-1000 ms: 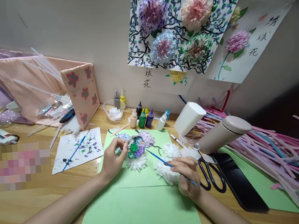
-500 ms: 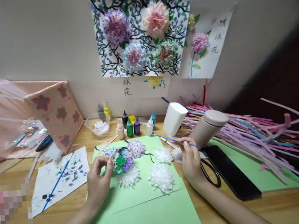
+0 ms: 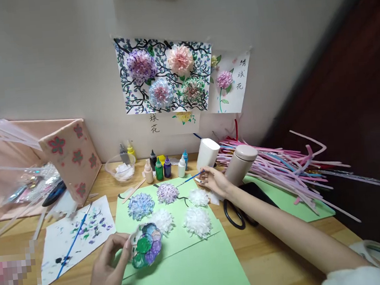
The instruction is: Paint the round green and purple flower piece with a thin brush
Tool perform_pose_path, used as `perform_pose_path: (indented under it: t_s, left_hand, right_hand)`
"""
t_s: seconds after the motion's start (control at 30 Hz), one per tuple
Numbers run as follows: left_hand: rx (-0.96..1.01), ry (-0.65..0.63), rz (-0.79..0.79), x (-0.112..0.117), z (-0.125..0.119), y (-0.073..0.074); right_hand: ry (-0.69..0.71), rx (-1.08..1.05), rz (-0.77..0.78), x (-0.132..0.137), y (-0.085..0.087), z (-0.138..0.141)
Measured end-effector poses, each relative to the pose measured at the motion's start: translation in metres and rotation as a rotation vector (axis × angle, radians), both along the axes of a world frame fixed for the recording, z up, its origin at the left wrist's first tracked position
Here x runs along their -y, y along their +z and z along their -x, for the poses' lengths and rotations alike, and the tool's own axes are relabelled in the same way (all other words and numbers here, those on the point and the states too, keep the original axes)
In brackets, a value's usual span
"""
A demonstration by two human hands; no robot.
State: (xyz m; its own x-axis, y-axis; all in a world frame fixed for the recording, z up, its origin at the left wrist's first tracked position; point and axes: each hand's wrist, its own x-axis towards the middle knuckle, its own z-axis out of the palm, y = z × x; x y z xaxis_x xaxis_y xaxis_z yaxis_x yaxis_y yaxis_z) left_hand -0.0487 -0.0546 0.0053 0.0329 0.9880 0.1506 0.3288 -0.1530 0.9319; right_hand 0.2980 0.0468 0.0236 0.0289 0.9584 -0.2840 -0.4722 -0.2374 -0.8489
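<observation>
Between the thumb and fingers of my left hand [image 3: 108,265] is a small round paint palette [image 3: 148,245] with green, purple and blue paint in its wells, tilted above the green paper [image 3: 188,275]. My right hand [image 3: 217,182] pinches a thin blue paintbrush [image 3: 193,177], its tip pointing left, close to the right side of a pale purple paper flower [image 3: 168,192]; I cannot tell whether it touches. Left of that flower lies a blue one [image 3: 141,206]. White paper flowers lie below and to the right, including a large one [image 3: 197,222].
Paint bottles [image 3: 159,169] stand along the wall beside a clear bowl [image 3: 121,167]. To the right are a white cup [image 3: 207,153], a beige canister [image 3: 241,163], scissors [image 3: 234,216] and pipe cleaners [image 3: 278,166]. A second brush [image 3: 73,243] rests on paint-spotted paper [image 3: 99,212] at left.
My left hand has moved the palette down and toward me, uncovering the blue flower. My right hand has brought the brush left, its tip now near the purple flower. The view has shifted.
</observation>
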Motion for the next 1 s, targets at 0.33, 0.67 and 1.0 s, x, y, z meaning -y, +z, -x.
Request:
perform_pose_path:
  t_s: [0.33, 0.67, 1.0]
  left_hand:
    - [0.062, -0.029, 0.048, 0.008, 0.016, -0.001]
    - [0.032, 0.036, 0.029, 0.003, 0.019, -0.005]
    - [-0.017, 0.024, 0.068, 0.004, 0.035, -0.003]
  right_hand:
    - [0.102, 0.029, 0.038, 0.009, 0.005, 0.008]
    - [0.190, 0.050, 0.092, -0.005, 0.013, 0.007]
    - [0.249, 0.040, 0.134, 0.025, 0.016, 0.016]
